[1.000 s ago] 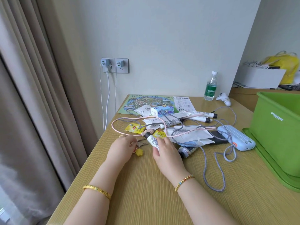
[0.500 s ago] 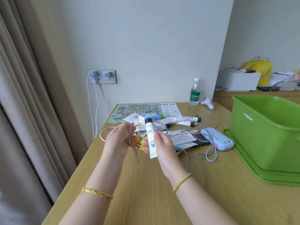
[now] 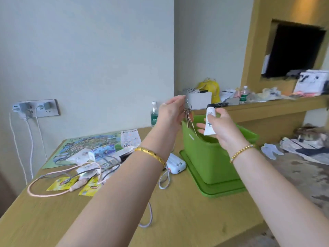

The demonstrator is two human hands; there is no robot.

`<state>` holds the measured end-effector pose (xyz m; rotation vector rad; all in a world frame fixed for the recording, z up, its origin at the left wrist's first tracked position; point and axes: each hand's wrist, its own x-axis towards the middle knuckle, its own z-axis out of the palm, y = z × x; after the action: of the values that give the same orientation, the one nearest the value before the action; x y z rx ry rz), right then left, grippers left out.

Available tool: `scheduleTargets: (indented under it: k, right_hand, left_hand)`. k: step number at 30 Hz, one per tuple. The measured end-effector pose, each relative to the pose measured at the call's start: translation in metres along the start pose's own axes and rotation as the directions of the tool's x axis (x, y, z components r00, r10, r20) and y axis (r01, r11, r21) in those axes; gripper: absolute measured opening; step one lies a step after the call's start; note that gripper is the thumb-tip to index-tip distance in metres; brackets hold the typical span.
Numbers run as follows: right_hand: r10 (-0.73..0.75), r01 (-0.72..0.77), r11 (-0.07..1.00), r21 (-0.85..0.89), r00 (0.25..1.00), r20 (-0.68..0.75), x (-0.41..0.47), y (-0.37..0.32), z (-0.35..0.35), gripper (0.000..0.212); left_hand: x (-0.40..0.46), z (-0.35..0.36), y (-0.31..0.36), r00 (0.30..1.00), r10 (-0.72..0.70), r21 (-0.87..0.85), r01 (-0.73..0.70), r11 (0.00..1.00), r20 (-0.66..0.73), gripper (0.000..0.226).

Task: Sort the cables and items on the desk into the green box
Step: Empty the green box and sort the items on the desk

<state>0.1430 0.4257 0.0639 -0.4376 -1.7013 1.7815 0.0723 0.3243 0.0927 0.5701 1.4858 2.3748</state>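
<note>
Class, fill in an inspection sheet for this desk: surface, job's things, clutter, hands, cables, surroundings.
Surface: wooden desk.
Job's things: green box standing on its lid; keys and white tube held above it.
Clutter: map, yellow sachets, power bank.
Hands: left hand pinches the keys; right hand grips the tube.
Cables: pink cable, grey cable.
Surroundings: wall socket, water bottle, cluttered shelf.

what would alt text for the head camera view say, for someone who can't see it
Over an open green box on a wooden desk, a person's left hand dangles a bunch of keys and the right hand holds a white tube. Cables, packets and a white power bank lie on the desk.
</note>
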Motion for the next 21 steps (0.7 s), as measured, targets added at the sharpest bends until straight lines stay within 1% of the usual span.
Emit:
scheduleTargets:
  k: [2,4,6,7,8,9,10,11,13,14,16,17,18,19,21]
  right_hand:
    - [0.025,-0.027,0.993,-0.112,1.000,-0.013,0.013,-0.006,-0.022,0.044]
    - [0.083,-0.079,0.976,-0.201,0.997,0.009,0.024,-0.009,-0.038,0.050]
    - [0.164,-0.149,0.956,-0.254,0.986,0.039,0.031,-0.007,-0.051,0.050]
    - [0.199,-0.179,0.944,-0.276,0.979,0.049,0.034,-0.005,-0.057,0.043]
    - [0.231,-0.204,0.932,-0.298,0.971,0.056,0.036,-0.003,-0.061,0.029]
    - [0.248,-0.217,0.924,-0.315,0.967,0.060,0.037,0.000,-0.064,0.018]
    - [0.249,-0.216,0.919,-0.330,0.966,0.062,0.037,0.003,-0.066,0.014]
    - [0.237,-0.200,0.918,-0.342,0.969,0.071,0.038,0.005,-0.067,0.017]
    - [0.175,-0.120,0.886,-0.447,0.981,0.083,0.039,0.008,-0.068,0.038]
    - [0.140,-0.074,0.856,-0.512,0.986,0.091,0.038,0.008,-0.066,0.044]
    - [0.081,-0.002,0.813,-0.582,0.991,0.110,0.035,0.006,-0.062,0.047]
    - [0.048,0.035,0.800,-0.599,0.991,0.123,0.032,0.005,-0.058,0.046]
    - [0.003,0.081,0.790,-0.607,0.991,0.136,0.029,0.004,-0.054,0.045]
    - [-0.054,0.131,0.792,-0.597,0.988,0.145,0.026,0.004,-0.049,0.043]
    - [-0.187,0.231,0.812,-0.536,0.973,0.136,0.017,0.005,-0.035,0.038]
  left_hand:
    - [0.012,0.028,-0.007,0.997,-0.039,0.031,0.037,0.999,0.068,0.017]
    - [0.023,0.048,-0.018,0.993,-0.090,0.081,0.084,0.993,0.071,0.013]
    - [0.033,0.059,-0.032,0.995,-0.099,0.222,0.089,0.971,0.034,0.011]
    - [0.037,0.062,-0.040,0.997,-0.073,0.343,0.059,0.938,0.029,0.010]
    - [0.040,0.064,-0.047,0.998,-0.041,0.493,0.016,0.870,0.039,0.011]
    - [0.042,0.065,-0.052,0.999,-0.011,0.645,-0.026,0.763,0.053,0.016]
    - [0.043,0.065,-0.057,0.998,0.018,0.763,-0.063,0.643,0.067,0.021]
    - [0.042,0.064,-0.061,0.995,0.042,0.824,-0.097,0.559,0.089,0.023]
    - [0.041,0.061,-0.067,0.989,0.045,0.870,-0.144,0.471,0.140,0.021]
    - [0.039,0.059,-0.068,0.986,0.041,0.896,-0.163,0.414,0.160,0.021]
    - [0.037,0.055,-0.070,0.979,-0.002,0.936,-0.193,0.294,0.203,0.020]
    - [0.036,0.052,-0.070,0.977,-0.005,0.944,-0.203,0.258,0.212,0.020]
    - [0.033,0.049,-0.068,0.976,0.011,0.943,-0.211,0.255,0.216,0.022]
    - [0.030,0.045,-0.065,0.976,0.045,0.933,-0.219,0.287,0.215,0.023]
    - [0.021,0.032,-0.057,0.962,0.165,0.893,-0.266,0.363,0.219,0.024]
